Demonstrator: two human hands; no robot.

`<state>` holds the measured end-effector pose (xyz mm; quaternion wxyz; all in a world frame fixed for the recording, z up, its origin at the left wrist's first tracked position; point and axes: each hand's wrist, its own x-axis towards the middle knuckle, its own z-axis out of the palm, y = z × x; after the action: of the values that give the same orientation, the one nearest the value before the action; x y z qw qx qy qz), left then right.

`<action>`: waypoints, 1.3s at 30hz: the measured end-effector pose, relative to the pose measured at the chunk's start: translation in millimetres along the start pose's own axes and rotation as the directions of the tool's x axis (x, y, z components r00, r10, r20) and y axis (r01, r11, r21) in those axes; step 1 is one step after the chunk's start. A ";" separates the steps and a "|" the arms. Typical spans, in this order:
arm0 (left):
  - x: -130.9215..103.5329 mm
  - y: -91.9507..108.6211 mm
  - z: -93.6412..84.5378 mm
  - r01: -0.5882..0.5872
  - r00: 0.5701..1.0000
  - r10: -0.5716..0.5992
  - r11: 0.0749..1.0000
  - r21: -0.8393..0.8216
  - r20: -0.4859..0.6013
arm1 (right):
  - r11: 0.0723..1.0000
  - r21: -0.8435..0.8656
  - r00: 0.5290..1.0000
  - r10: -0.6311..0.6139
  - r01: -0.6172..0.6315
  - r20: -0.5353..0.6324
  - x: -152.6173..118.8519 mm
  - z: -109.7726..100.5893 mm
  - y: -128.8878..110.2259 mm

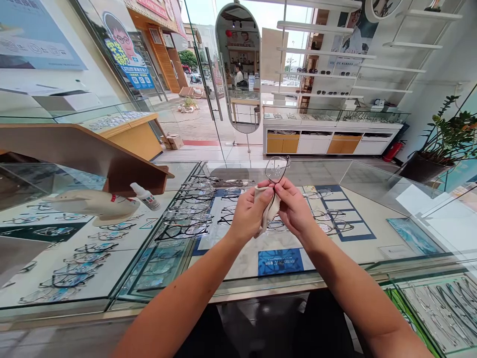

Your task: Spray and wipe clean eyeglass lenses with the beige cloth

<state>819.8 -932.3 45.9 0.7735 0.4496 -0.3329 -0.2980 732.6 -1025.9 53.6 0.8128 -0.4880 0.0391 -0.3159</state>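
On my feed, the eyeglasses [276,170] are held up above the glass-topped surface [238,264], one lens raised over the hands. I have the left hand [248,211] with its fingers pinching a pale cloth [274,209], and the right hand [295,206] with its fingers pinching the eyeglasses by the frame, close beside it. Below the hands I see a blue card [281,262]; off to the left, a small spray bottle [145,196].

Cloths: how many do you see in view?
1: the beige cloth, between the left hand and right hand, below the raised glasses lens. Others may be hidden.
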 end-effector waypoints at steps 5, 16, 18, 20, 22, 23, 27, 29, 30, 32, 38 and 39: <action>6.1 -3.4 -8.5 0.038 0.992 -0.042 0.999 0.039 0.116 | 1.000 0.004 1.000 0.021 -0.021 -0.011 2.3 -5.4 -6.7; 4.0 9.1 -13.8 0.113 0.932 -0.134 0.990 0.079 0.336 | 0.998 0.043 0.998 0.054 -0.053 -0.018 8.5 -17.1 -11.3; 3.7 8.7 -12.2 0.128 0.937 -0.142 0.990 0.064 0.319 | 0.997 0.047 0.998 0.064 -0.064 -0.014 9.0 -17.8 -9.6; 3.7 7.5 -10.1 0.146 0.943 -0.149 0.989 0.033 0.299 | 0.995 0.071 0.997 0.076 -0.074 -0.017 9.2 -17.3 -7.2; 3.7 6.0 -7.9 0.139 0.956 -0.136 0.990 0.006 0.260 | 0.993 0.090 0.997 0.080 -0.078 -0.019 8.8 -15.4 -4.5; 3.7 5.2 -6.8 0.127 0.964 -0.123 0.992 0.001 0.236 | 0.993 0.094 0.997 0.078 -0.076 -0.019 8.3 -13.9 -3.2; 3.0 1.5 -4.4 0.059 0.987 -0.060 0.998 0.008 0.146 | 0.994 0.077 0.997 0.073 -0.071 -0.017 3.5 -6.0 -0.3; 2.0 -0.4 -3.8 0.035 0.992 -0.036 0.999 0.008 0.121 | 0.993 0.067 0.995 0.095 -0.094 -0.012 0.4 -2.2 -0.1; 1.3 -1.1 -3.5 0.024 0.994 -0.024 1.000 0.009 0.108 | 0.993 0.063 0.995 0.104 -0.103 -0.008 -0.9 -0.7 0.0; 0.1 -2.1 -2.5 -0.001 0.997 0.000 1.000 0.019 0.078 | 0.993 0.063 0.995 0.102 -0.102 0.006 -2.5 0.8 0.1; 3.2 -3.5 -4.0 0.013 0.998 -0.016 0.998 0.065 0.056 | 0.995 0.048 0.996 0.085 -0.087 0.033 3.6 -6.1 -2.0; 4.9 -3.6 -5.8 0.052 0.995 -0.057 0.997 0.058 0.086 | 0.996 0.040 0.997 0.076 -0.077 0.026 5.4 -8.1 -3.5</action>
<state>826.7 -934.6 41.8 0.7370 0.4663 -0.3623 -0.3289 732.2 -1036.2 53.6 0.8346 -0.4731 0.0415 -0.2792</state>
